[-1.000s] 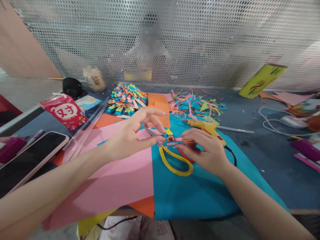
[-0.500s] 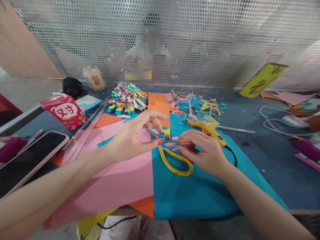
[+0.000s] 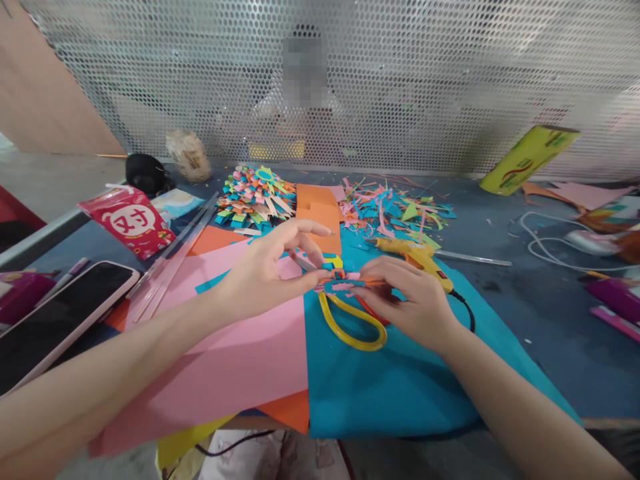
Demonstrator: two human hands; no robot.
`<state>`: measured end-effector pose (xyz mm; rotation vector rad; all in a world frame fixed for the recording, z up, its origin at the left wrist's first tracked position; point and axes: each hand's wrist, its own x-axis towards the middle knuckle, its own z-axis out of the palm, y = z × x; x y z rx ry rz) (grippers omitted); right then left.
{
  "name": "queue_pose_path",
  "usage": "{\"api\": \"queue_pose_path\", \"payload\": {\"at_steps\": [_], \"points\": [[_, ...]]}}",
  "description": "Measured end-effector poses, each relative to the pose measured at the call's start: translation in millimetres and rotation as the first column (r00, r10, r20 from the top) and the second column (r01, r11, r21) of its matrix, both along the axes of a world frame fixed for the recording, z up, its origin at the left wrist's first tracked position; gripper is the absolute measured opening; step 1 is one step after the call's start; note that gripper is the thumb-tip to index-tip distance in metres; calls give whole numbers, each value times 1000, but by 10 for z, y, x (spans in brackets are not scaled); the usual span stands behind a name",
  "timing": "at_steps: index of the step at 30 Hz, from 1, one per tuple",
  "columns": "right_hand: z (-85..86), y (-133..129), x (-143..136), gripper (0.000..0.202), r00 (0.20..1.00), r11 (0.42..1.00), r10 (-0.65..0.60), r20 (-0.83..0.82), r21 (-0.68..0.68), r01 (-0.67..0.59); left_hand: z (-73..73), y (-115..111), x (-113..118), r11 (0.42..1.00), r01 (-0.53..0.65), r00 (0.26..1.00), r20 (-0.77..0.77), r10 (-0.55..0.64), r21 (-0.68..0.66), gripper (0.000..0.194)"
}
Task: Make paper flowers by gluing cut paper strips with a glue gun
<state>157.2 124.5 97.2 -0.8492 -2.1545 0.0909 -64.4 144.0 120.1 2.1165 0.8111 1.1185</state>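
The right hand (image 3: 417, 300) pinches a small colourful paper piece (image 3: 341, 287) over yellow-handled scissors (image 3: 367, 345), the half-curled left hand (image 3: 260, 277) touching its edge, grip unclear.

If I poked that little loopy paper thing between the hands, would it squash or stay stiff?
It would probably squash: the little paper piece has an orange loop that looks hollow. It's likely light too, since the right hand just pinches it at one side.

A small, many-coloured paper piece (image 3: 344, 286) at your fingertips.
Your right hand (image 3: 413, 297) grips its right side; it sits nearly level, blue, pink and orange, a little orange loop curling up on top, its outline partly hidden.
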Motion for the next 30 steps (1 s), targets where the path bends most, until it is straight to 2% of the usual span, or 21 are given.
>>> {"api": "queue_pose_path", "payload": {"at_steps": [6, 15, 23, 26, 30], "points": [[2, 6, 0, 9, 1000, 1000, -4, -2, 10, 4, 19, -13, 14, 998, 24, 999, 47, -21, -62, 37], [14, -7, 5, 9, 1000, 1000, -23, 14, 3, 23, 42, -11, 5, 993, 7, 1000, 31, -3, -121, 40], [2, -8, 1, 9, 1000, 999, -19, 12, -27, 20, 0, -1, 11, 1000, 9, 999, 36, -9, -3, 35], [7, -9, -1, 9, 1000, 997, -17, 5, -70, 18, -7, 3, 6, 999, -18, 1000, 8, 18, 42, 40], [9, -9, -5, 8, 999, 989, -35, -11, -142, 33, 8, 3, 6, 1000, 22, 998, 51, -23, 20, 41]]}}
